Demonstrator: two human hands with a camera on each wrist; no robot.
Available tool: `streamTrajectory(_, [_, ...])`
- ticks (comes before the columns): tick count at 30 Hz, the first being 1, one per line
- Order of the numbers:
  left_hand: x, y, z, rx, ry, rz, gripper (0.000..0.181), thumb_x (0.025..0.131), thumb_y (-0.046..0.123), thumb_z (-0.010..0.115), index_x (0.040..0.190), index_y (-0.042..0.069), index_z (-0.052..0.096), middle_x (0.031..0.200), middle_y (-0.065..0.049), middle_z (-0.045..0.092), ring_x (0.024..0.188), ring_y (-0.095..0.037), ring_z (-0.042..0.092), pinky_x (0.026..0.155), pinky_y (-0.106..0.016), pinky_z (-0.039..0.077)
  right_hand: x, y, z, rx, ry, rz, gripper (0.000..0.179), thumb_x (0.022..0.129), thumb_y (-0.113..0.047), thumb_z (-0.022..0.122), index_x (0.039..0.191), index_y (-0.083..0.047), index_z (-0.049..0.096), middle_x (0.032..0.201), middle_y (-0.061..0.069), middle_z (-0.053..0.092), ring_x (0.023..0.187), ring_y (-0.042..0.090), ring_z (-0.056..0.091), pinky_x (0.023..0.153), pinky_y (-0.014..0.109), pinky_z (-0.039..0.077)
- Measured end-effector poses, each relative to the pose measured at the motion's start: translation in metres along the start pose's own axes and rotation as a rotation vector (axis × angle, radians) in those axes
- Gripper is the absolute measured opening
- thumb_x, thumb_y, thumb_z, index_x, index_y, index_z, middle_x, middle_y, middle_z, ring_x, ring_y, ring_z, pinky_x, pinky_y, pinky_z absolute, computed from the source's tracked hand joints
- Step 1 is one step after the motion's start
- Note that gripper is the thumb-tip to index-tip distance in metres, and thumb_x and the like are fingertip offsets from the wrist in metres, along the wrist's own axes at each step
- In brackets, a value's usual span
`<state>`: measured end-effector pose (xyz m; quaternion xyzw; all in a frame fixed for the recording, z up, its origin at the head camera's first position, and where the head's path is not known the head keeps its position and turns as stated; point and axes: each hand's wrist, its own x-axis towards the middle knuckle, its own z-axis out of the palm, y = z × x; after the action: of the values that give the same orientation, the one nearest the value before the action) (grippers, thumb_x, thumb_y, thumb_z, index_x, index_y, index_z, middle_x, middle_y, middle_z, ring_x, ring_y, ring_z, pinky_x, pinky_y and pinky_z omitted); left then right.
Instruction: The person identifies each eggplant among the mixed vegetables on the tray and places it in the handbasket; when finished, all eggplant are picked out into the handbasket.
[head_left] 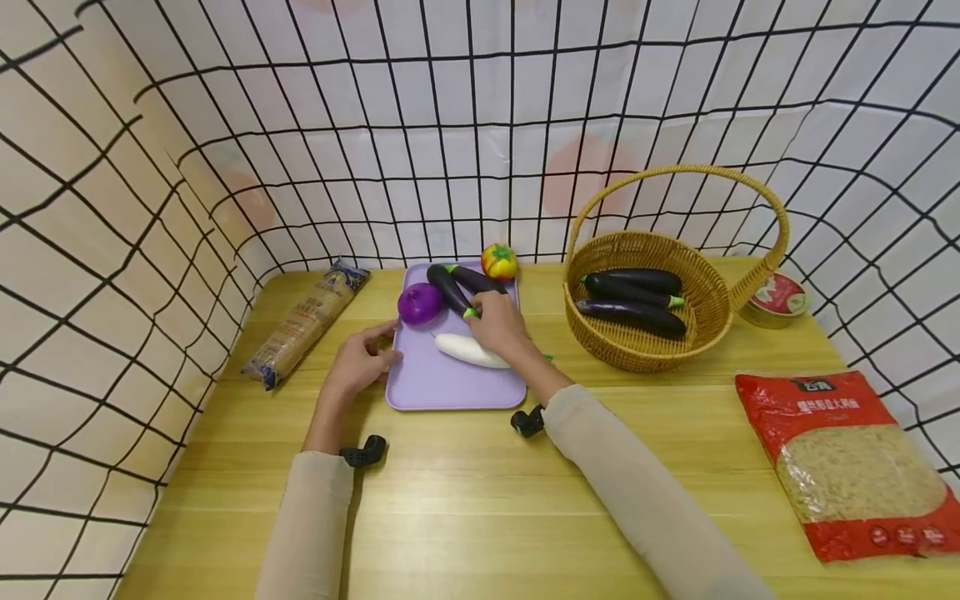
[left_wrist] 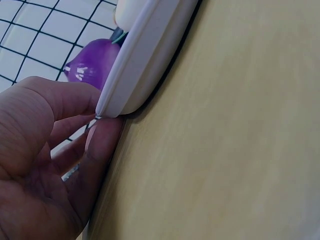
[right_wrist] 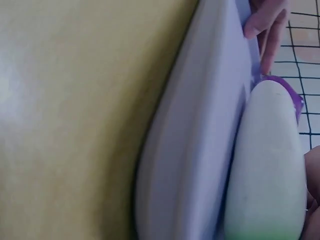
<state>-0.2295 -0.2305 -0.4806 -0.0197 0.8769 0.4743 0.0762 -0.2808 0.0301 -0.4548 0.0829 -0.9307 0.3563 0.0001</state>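
My left hand holds the left edge of a lilac tray, thumb and fingers at its rim. My right hand reaches over the tray's right side, its fingers on a dark eggplant whose lower end they hide. Another dark eggplant lies alongside, its green stem end by my fingertips. A purple onion sits at the tray's left, near my left hand. Under my right wrist lies a white radish, seen close up in the right wrist view.
A wicker basket with several dark eggplants stands to the right. Behind it is a round tin. A red noodle bag lies at front right, a long noodle packet at left. A red-yellow pumpkin touches the tray's back corner.
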Motion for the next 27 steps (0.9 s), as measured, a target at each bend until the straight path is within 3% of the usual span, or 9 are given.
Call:
streamTrajectory(5, [0.0,-0.002,0.0,-0.01,-0.009,-0.006,0.064,0.093,0.012,0.073,0.153,0.024,0.053,0.138,-0.009,0.058,0.081,-0.019,0.056,0.064,-0.028,0.06,-0.004,0.001,-0.009,0.016,-0.003,-0.014,0.034,0.094,-0.014,0.072,0.126,-0.005,0.073,0.117,0.009,0.077,0.113,0.027,0.069,0.099,0.041,0.056])
streamTrajectory(15, [-0.001,0.0,0.0,-0.031,-0.003,-0.001,0.064,0.093,0.009,0.073,0.152,0.022,0.053,0.136,-0.011,0.058,0.081,-0.018,0.055,0.062,-0.027,0.06,-0.018,0.009,-0.043,0.068,-0.049,-0.041,0.036,0.094,-0.014,0.07,0.129,-0.006,0.072,0.115,0.01,0.075,0.104,0.024,0.069,0.092,0.04,0.058])
streamTrajectory(21, [-0.001,0.001,0.0,-0.027,0.0,-0.001,0.064,0.093,0.01,0.073,0.152,0.022,0.054,0.136,-0.011,0.059,0.081,-0.018,0.055,0.062,-0.026,0.06,-0.031,0.019,-0.072,0.13,-0.078,-0.067,0.038,0.094,-0.013,0.07,0.131,-0.005,0.07,0.119,0.012,0.074,0.104,0.026,0.071,0.089,0.04,0.061])
streamTrajectory(27, [0.0,0.003,0.0,-0.021,0.0,-0.001,0.064,0.093,0.011,0.073,0.152,0.023,0.053,0.135,-0.011,0.059,0.08,-0.018,0.055,0.062,-0.026,0.06,-0.046,0.035,-0.105,0.126,-0.05,-0.103,0.035,0.093,-0.013,0.07,0.128,-0.011,0.074,0.116,0.011,0.076,0.101,0.027,0.074,0.084,0.042,0.061])
